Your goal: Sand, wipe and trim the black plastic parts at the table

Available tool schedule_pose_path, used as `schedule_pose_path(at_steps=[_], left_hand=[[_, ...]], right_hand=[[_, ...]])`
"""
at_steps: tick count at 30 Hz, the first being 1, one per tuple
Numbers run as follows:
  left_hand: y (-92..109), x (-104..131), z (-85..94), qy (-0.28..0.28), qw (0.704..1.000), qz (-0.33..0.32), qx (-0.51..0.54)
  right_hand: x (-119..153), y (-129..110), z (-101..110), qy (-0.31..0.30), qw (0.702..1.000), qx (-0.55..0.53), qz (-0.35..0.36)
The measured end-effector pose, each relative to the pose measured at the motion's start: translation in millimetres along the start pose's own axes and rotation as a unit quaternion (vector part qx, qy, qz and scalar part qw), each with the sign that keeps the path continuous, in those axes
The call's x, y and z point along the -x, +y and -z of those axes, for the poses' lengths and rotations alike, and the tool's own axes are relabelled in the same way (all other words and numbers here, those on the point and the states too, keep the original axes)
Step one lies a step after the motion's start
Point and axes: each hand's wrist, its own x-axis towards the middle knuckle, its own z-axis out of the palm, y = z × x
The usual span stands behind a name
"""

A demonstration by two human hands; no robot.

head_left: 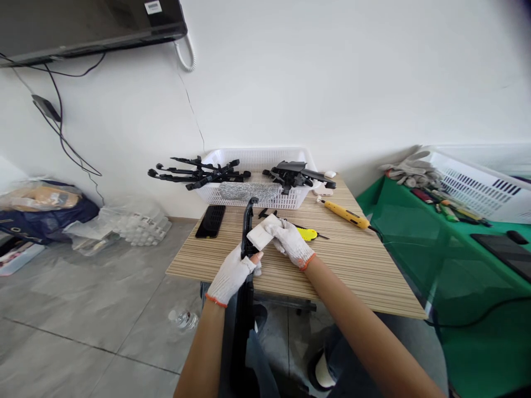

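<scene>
Left hand (233, 273), in white glove, clamping around long black plastic part (248, 232) in front of white basket (259, 200). Right hand (291, 241), gloved too, pinching white pad (261, 235) against part. Hands working near each other. Black phone (211, 221) lying left of part, yellow-green cutter (307, 234) and yellow hot tool (346, 214) lying right.

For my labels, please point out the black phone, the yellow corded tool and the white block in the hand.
Black phone (211, 221): head view, middle of the screen.
Yellow corded tool (346, 214): head view, on the handle.
White block (259, 237): head view, on its flat face.
</scene>
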Motion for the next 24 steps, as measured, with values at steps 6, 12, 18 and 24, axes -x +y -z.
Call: schedule_pose_path(at_steps=[6, 12, 18, 24], left_hand=[[-4.4, -1.7, 0.7, -0.021, 1.000, -0.019, 0.008], [-4.3, -1.3, 1.1, -0.027, 0.999, -0.019, 0.006], [-2.9, 0.0, 1.5, -0.032, 0.999, -0.020, 0.014], [-1.5, -0.1, -0.1, -0.019, 1.000, -0.014, 0.013]], right_hand=[[1.4, 2.1, 8.0, -0.079, 0.996, -0.047, -0.022], [1.9, 0.8, 11.5, -0.114, 0.984, -0.108, -0.081], [3.4, -4.2, 11.2, -0.119, 0.983, -0.108, -0.093], [4.2, -3.3, 10.0, -0.110, 0.987, -0.086, -0.083]])
